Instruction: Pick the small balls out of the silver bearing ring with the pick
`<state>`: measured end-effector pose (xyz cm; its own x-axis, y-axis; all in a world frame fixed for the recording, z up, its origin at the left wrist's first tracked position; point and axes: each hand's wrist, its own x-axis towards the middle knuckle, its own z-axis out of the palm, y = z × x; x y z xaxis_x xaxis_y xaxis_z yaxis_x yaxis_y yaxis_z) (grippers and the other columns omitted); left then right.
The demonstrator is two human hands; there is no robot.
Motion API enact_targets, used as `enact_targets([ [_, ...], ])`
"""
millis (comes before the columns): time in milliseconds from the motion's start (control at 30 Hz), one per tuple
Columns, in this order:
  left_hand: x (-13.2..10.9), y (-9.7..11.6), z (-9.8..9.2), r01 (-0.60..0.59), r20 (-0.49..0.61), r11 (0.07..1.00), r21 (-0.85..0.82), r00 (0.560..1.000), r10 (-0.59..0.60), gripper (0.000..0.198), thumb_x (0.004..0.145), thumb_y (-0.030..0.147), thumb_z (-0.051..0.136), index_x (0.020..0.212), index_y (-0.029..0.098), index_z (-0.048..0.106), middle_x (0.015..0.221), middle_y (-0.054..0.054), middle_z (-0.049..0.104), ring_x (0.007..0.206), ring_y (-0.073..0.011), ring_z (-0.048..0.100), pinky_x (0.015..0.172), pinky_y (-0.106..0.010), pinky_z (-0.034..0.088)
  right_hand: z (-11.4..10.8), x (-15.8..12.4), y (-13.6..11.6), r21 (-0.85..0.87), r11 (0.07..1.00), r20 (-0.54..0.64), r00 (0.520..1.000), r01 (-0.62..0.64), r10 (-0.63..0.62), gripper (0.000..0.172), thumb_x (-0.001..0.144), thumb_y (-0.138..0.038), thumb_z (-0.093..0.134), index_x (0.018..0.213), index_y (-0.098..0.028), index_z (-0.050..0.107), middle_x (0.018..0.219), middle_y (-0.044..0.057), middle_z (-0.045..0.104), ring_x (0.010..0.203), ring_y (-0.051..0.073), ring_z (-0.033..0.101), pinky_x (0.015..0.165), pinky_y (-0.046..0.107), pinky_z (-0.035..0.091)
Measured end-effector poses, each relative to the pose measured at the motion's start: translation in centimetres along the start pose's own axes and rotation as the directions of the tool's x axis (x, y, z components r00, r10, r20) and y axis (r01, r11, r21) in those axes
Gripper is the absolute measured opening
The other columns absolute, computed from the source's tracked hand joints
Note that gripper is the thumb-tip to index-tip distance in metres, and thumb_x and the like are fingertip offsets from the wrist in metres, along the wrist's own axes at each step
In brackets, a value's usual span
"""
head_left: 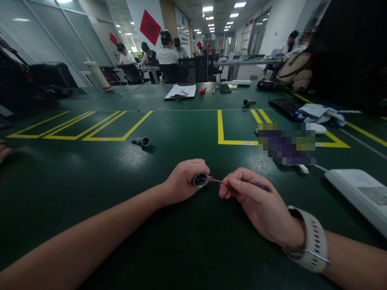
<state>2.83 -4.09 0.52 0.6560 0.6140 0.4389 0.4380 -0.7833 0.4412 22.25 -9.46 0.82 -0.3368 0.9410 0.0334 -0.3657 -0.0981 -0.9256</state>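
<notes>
My left hand [187, 181] is wrapped around a small dark cylindrical metal part [199, 185], its round open end turned toward me. Most of the part's body is hidden in the fist. Pinched in my right hand [254, 197] is a slim tool with a thin metal shaft [216, 180] and a dark end showing behind the fingers. The shaft's tip reaches across the rim at the part's open mouth; how deep it sits I cannot tell. A similar dark metal part [142, 141] lies on the green table, beyond my left hand.
Yellow tape outlines [220, 127] mark the green table. Another dark metal part [248, 103] lies farther back. A white device [359, 185] and a pixelated item [287, 147] are at right. A clipboard [180, 92] lies far back. Another person's hand [4, 152] shows at left.
</notes>
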Motion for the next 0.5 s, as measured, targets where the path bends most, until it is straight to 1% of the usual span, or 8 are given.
enact_targets([
  [67, 0.00, -0.04, 0.03, 0.017, -0.010, 1.000, 0.008, 1.000, -0.017, 0.019, 0.081, 0.016, 0.056, 0.065, 0.016, 0.047, 0.062, 0.003, 0.046, 0.055, -0.0084, 0.044, 0.051, -0.021, 0.033, -0.05, -0.32, 0.08, -0.122, 0.990, -0.015, 0.998, 0.065, -0.067, 0.013, 0.085, -0.025, 0.057, 0.075, -0.019, 0.064, 0.074, 0.001, 0.064, 0.073, 0.015, 0.057, 0.070, 0.029, 0.043],
  [133, -0.01, -0.06, 0.09, 0.016, -0.017, 1.000, 0.023, 1.000, -0.016, 0.018, 0.081, 0.016, 0.057, 0.065, 0.016, 0.047, 0.062, 0.003, 0.046, 0.055, -0.0084, 0.044, 0.050, -0.021, 0.033, -0.05, -0.68, 0.08, -0.274, 0.955, -0.010, 0.993, 0.110, -0.118, 0.014, 0.085, -0.027, 0.058, 0.076, -0.019, 0.065, 0.075, 0.001, 0.063, 0.074, 0.015, 0.057, 0.070, 0.030, 0.042],
  [200, -0.01, -0.06, 0.14, 0.000, -0.017, 0.999, 0.047, 1.000, 0.001, 0.018, 0.081, 0.016, 0.056, 0.065, 0.016, 0.048, 0.061, 0.003, 0.046, 0.055, -0.0084, 0.044, 0.050, -0.021, 0.032, -0.04, -0.92, 0.02, -0.381, 0.917, 0.008, 0.992, 0.122, -0.128, 0.016, 0.086, -0.029, 0.058, 0.075, -0.019, 0.065, 0.076, 0.002, 0.063, 0.074, 0.016, 0.057, 0.070, 0.031, 0.041],
  [233, -0.01, -0.05, 0.17, -0.007, -0.015, 0.998, 0.060, 1.000, 0.007, 0.018, 0.081, 0.016, 0.056, 0.065, 0.016, 0.048, 0.061, 0.003, 0.045, 0.054, -0.0085, 0.044, 0.050, -0.021, 0.032, -0.04, -0.95, 0.00, -0.396, 0.910, 0.016, 0.992, 0.124, -0.128, 0.017, 0.086, -0.029, 0.058, 0.075, -0.019, 0.065, 0.076, 0.002, 0.063, 0.075, 0.016, 0.057, 0.071, 0.031, 0.041],
  [300, -0.01, -0.02, 0.17, -0.011, -0.008, 0.997, 0.077, 1.000, 0.011, 0.019, 0.082, 0.016, 0.056, 0.065, 0.016, 0.048, 0.061, 0.003, 0.045, 0.054, -0.0085, 0.044, 0.050, -0.021, 0.032, -0.10, -0.85, -0.04, -0.360, 0.925, 0.026, 0.993, 0.117, -0.115, 0.016, 0.086, -0.029, 0.058, 0.075, -0.019, 0.065, 0.076, 0.002, 0.063, 0.075, 0.017, 0.057, 0.071, 0.032, 0.041],
  [400, -0.02, 0.02, 0.11, -0.002, 0.002, 0.997, 0.073, 1.000, 0.002, 0.018, 0.082, 0.015, 0.055, 0.065, 0.016, 0.048, 0.061, 0.003, 0.045, 0.054, -0.0086, 0.044, 0.050, -0.021, 0.032, -0.22, -0.43, -0.10, -0.223, 0.972, 0.022, 0.998, 0.070, -0.067, 0.016, 0.085, -0.027, 0.058, 0.074, -0.019, 0.065, 0.075, 0.002, 0.064, 0.074, 0.016, 0.057, 0.072, 0.032, 0.042],
  [500, -0.02, 0.03, 0.02, -0.005, 0.013, 0.999, 0.048, 1.000, 0.005, 0.019, 0.082, 0.015, 0.054, 0.064, 0.016, 0.046, 0.061, 0.003, 0.045, 0.055, -0.0090, 0.044, 0.050, -0.021, 0.033, -0.17, -0.01, -0.25, -0.079, 0.997, 0.010, 1.000, 0.000, 0.001, 0.015, 0.083, -0.023, 0.058, 0.071, -0.017, 0.066, 0.073, 0.003, 0.064, 0.072, 0.015, 0.057, 0.071, 0.030, 0.043],
])
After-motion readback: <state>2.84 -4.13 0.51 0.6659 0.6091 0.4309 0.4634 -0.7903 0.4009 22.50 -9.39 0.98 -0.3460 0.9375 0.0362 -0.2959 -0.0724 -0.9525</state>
